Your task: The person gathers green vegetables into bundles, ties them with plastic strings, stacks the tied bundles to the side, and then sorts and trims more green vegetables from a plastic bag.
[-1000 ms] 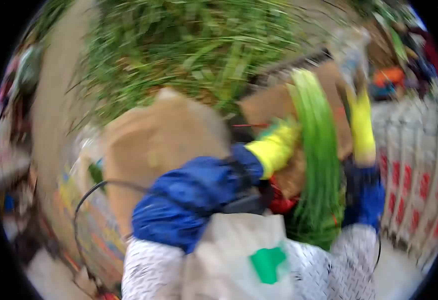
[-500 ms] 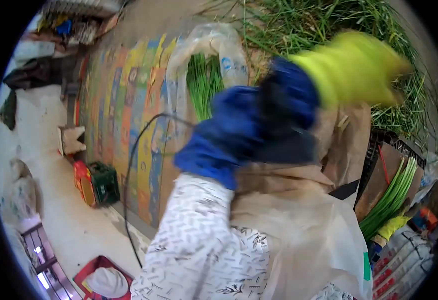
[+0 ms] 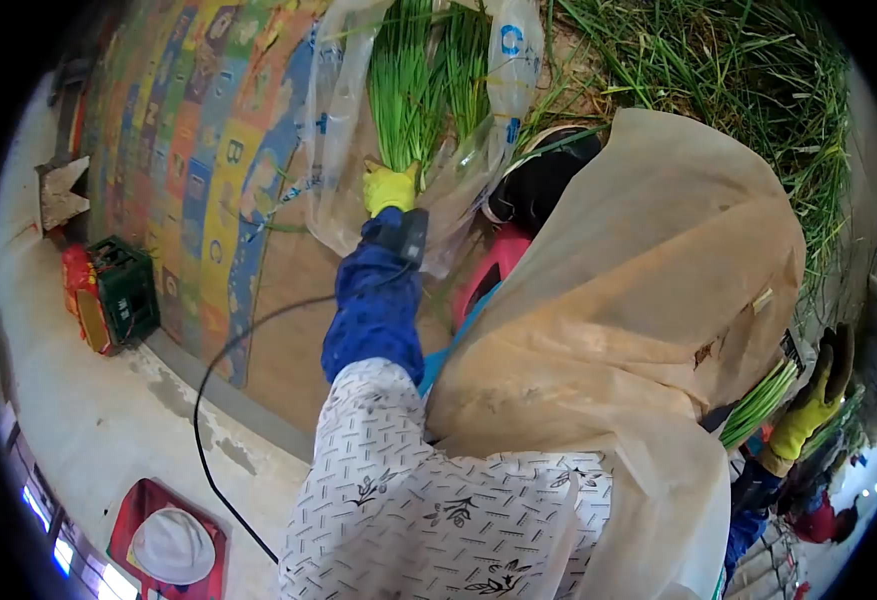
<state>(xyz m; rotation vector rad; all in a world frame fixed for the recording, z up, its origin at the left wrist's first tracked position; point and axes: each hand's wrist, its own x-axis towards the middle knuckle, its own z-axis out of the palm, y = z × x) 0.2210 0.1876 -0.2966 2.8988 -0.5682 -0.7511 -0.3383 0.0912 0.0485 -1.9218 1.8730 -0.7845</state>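
Note:
My left hand, in a yellow glove below a blue sleeve, is closed at the lower end of a bunch of chives. The chives lie in an open clear plastic bag with blue print, beside more green stems. At the far right, my right hand, in a yellow glove with dark fingers, is raised with its fingers stretched out and nothing in it. Close by are other chives with pale stalks, partly hidden by the brown apron over my lap.
Loose grass-like trimmings cover the floor at upper right. A patterned mat lies left. A black cable runs to my left wrist. A green crate and a white hat on a red holder stand at left.
My left hand has swung from the upper right across to the plastic bag and closed on the chives there. My right hand has come away from the chives at right and opened.

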